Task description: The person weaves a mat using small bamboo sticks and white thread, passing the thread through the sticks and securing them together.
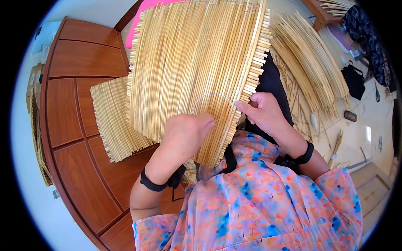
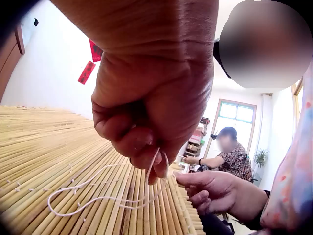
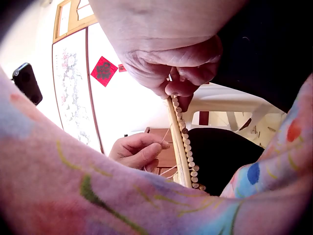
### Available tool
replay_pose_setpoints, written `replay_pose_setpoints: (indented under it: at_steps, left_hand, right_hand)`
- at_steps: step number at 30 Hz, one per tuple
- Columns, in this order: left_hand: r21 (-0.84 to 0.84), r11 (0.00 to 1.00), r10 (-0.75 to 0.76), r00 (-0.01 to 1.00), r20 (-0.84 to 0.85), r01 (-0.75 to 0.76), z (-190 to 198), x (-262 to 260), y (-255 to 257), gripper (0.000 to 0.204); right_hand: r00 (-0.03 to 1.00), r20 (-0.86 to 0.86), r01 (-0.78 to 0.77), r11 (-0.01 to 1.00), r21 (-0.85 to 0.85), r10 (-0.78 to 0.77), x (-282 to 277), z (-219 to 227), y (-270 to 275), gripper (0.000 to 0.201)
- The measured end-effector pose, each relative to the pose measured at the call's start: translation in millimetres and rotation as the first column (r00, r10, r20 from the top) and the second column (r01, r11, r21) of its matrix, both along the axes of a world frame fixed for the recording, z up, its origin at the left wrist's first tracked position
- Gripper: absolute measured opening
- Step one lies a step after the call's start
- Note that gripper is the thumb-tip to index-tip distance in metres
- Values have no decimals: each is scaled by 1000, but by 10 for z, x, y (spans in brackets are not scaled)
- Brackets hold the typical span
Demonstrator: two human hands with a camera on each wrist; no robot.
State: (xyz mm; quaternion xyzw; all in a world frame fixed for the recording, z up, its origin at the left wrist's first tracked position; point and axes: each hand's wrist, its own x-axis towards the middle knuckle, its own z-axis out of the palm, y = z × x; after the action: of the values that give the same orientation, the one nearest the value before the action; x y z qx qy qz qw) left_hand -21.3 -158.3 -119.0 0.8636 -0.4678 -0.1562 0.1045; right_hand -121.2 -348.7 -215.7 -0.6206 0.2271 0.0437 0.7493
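Note:
A mat of straw-coloured reed stalks [image 1: 188,54] lies tilted across the person's lap, its cut stalk ends lining the right edge. Over its near part, the left hand [image 1: 186,131] pinches a white thread [image 2: 105,198] between thumb and fingertips. From there the thread loops loosely over the stalks towards the right edge. At that edge the right hand [image 1: 266,111] grips the mat, thumb on top and fingers beneath. A long stalk strip [image 3: 182,147] runs along the edge below the right fingers in the right wrist view.
A smaller reed mat [image 1: 115,119] lies at the left on a reddish-brown wooden panel [image 1: 67,108]. Bundled loose reeds [image 1: 310,58] lie on the floor at the right, with a black bag [image 1: 354,79] beyond. Another person [image 2: 234,156] sits in the background.

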Motion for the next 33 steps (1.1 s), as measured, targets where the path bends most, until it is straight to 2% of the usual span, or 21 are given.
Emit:
replay_pose_setpoints:
  at_steps: [9, 14, 18, 27, 33]
  left_hand:
    - [-44, 999, -7, 997, 77, 11, 165, -33, -68, 11]
    - [13, 999, -34, 993, 113, 32, 196, -41, -140, 9]
    - [3, 999, -45, 990, 130, 45, 207, -36, -165, 9]
    - [11, 997, -73, 986, 150, 72, 216, -35, -199, 9]
    - [20, 997, -81, 985, 153, 79, 238, -43, -230, 9]
  right_hand:
    - [1000, 0, -11, 991, -131, 11, 9, -72, -8, 35]
    - [1000, 7, 6, 991, -137, -5, 4, -26, -8, 32]
    - [1000, -2, 20, 993, -117, -21, 5, 17, 5, 32]
    - [1000, -4, 3, 979, -205, -4, 4, -89, 5, 32]
    - [1000, -11, 12, 985, -173, -14, 7, -12, 1, 31]
